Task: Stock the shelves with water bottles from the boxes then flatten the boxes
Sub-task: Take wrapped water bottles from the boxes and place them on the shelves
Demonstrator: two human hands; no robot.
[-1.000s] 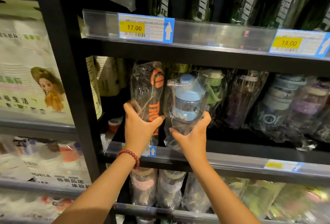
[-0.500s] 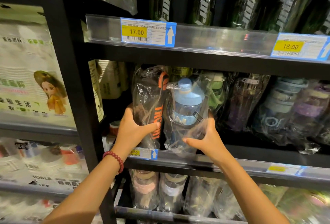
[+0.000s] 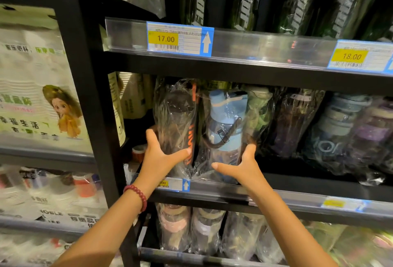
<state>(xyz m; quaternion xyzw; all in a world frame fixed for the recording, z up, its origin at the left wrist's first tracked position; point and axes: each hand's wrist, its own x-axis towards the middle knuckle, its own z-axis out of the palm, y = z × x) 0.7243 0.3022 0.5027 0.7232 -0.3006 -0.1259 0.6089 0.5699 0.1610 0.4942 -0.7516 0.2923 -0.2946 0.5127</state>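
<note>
On the middle shelf two bagged bottles stand upright side by side. My left hand grips the lower part of a dark bottle with orange lettering, thumb across its front. My right hand holds the base of a light blue bottle in a clear plastic bag, fingers on its right side and thumb stretched out to the left. A red bead bracelet sits on my left wrist. No boxes are in view.
More wrapped bottles fill the shelf to the right, dark green ones stand above, and others below. A black upright post borders the shelf on the left. Price tags line the rails.
Both bottles have gone deeper onto the shelf and now stand upright. My hands slid lower on them, and the right thumb has spread away from the blue bottle.
</note>
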